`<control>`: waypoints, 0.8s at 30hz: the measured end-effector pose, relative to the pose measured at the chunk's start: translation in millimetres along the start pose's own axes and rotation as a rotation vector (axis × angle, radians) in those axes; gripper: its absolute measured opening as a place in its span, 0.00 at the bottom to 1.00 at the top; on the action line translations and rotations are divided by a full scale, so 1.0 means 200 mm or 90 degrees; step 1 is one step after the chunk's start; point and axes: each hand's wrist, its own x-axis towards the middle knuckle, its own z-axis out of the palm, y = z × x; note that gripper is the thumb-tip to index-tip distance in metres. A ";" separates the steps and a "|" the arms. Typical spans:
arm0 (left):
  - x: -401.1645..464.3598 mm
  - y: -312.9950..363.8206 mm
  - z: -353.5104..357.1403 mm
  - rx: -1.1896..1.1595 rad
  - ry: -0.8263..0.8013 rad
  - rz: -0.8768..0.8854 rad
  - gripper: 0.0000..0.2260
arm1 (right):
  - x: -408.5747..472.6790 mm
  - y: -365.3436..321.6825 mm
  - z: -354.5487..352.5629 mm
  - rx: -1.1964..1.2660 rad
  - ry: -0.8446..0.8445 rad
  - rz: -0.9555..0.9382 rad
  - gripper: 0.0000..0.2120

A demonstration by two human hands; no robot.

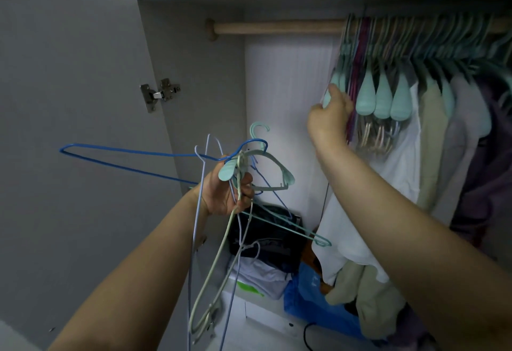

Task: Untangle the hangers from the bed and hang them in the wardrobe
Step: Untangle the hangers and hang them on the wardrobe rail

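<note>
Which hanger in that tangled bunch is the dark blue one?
Start at the open wardrobe door on the left. The left hand in front of it grips a bunch of hangers. The blue wire hanger alone juts sideways, leftward, across the door.

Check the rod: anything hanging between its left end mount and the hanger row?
Nothing. In the head view the wooden rod runs bare from its left mount to the first hung hangers.

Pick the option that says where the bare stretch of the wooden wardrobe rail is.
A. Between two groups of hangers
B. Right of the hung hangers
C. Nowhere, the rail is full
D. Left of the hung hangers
D: the wooden rail runs bare from its left bracket to the hung hangers, which crowd its right part.
</note>
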 end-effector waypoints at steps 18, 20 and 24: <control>-0.01 -0.33 0.04 0.162 0.180 -0.065 0.34 | -0.48 0.48 0.17 0.022 -0.514 0.451 0.09; -0.04 -0.36 0.02 0.148 0.181 -0.062 0.34 | -0.49 0.49 0.19 -0.010 -0.483 0.422 0.11; -0.09 -0.39 0.03 0.123 0.148 -0.040 0.28 | -0.53 0.43 0.21 0.108 -0.383 0.501 0.11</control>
